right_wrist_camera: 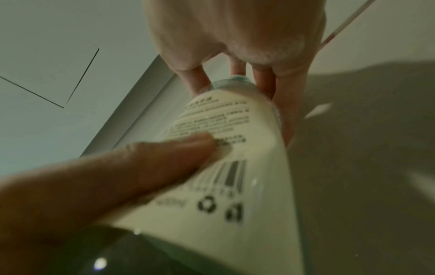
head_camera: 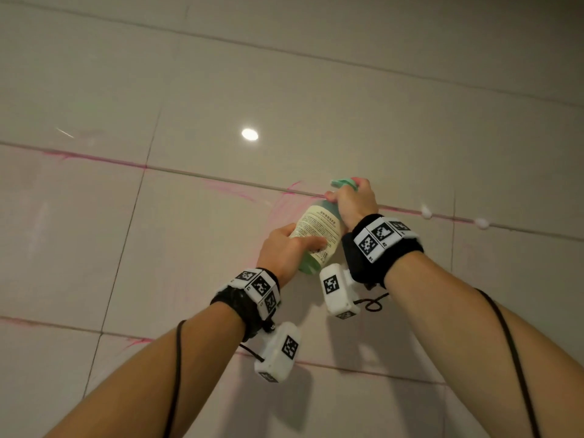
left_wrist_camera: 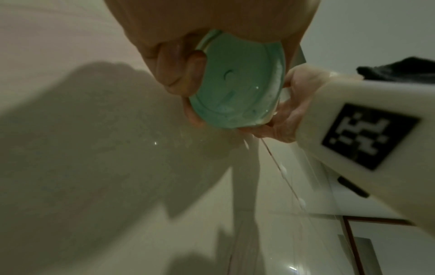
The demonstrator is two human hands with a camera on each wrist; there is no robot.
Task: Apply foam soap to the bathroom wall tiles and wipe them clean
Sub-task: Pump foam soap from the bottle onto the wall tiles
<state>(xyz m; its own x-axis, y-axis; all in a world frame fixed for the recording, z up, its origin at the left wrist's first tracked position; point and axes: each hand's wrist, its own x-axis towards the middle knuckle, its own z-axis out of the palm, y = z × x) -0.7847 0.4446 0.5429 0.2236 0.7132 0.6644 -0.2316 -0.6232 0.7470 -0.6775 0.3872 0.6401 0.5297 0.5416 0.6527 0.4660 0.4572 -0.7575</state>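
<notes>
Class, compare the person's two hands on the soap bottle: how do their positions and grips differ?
The left hand grips the lower body of the soap bottle, thumb across the label; the right hand grips the neck by the pump head. The left hand sits lower, the right hand higher, nearer the pink-stained grout line. Both hold the same bottle.

My head camera looks up along both forearms at the tiled wall (head_camera: 221, 74), close ahead. My left wrist camera sits right under the soap bottle (left_wrist_camera: 235, 83); my right wrist camera looks along its label (right_wrist_camera: 223, 148). All three share that bottle.
</notes>
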